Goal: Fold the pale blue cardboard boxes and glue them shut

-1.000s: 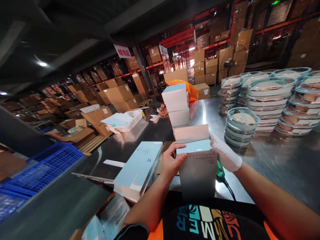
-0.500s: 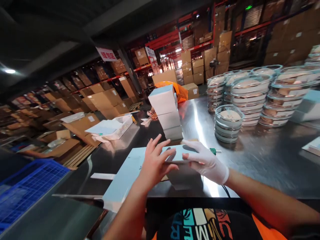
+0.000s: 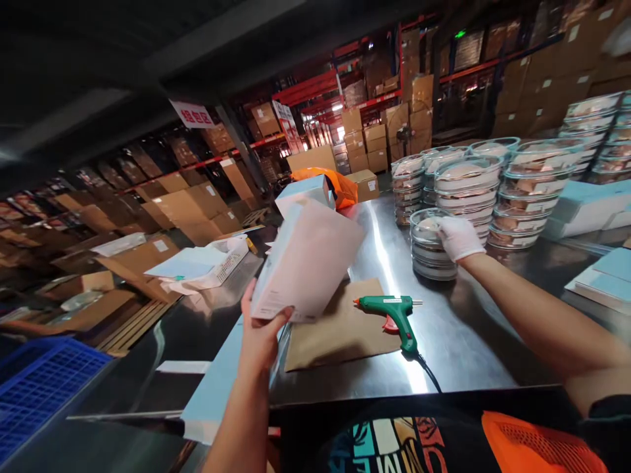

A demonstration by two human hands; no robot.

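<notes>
A single camera rides on the person's head, looking forward and down across the steel table [image 3: 473, 341], close above it. Warehouse racks fill the frame toward 12 o'clock. The left hand [image 3: 261, 328] enters from 6 o'clock, the right hand [image 3: 458, 236] from 4 o'clock.

The steel table [image 3: 458, 328] was shiny. On it lay a cardboard sheet [image 3: 340, 332], a green glue gun [image 3: 394, 312] partly on this sheet, stacks of round clear containers [image 3: 493, 190], and flat pale-blue boxes [image 3: 599, 279].
</notes>
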